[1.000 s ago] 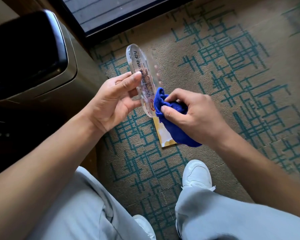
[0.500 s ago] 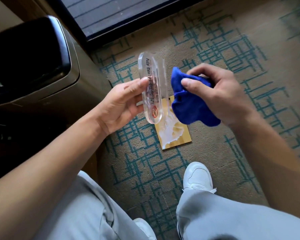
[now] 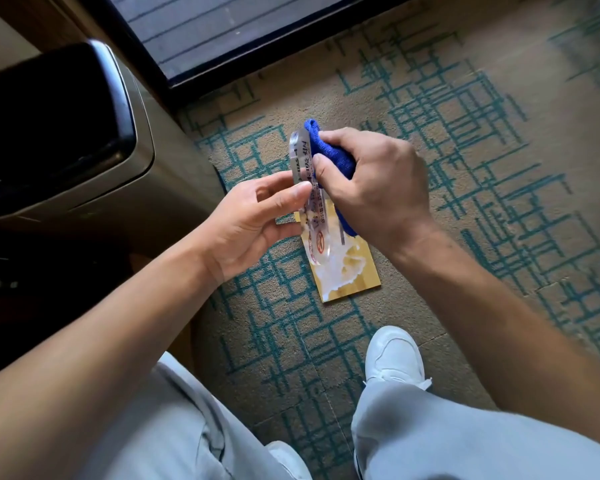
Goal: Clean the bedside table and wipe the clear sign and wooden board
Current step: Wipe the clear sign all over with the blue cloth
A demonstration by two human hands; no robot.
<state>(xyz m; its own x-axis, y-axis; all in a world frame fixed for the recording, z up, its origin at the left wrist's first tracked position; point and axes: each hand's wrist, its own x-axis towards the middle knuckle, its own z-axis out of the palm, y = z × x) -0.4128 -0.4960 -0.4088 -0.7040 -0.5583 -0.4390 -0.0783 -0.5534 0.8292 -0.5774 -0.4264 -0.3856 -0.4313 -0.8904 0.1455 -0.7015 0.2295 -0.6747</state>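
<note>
Carpet (image 3: 465, 209) bears wooden board (image 3: 354, 282) beneath clear sign (image 3: 303, 168).

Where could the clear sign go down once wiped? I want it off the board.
Bare carpet lies right of the wooden board, and between the board and white shoe. Left is crowded by the dark furniture.
</note>
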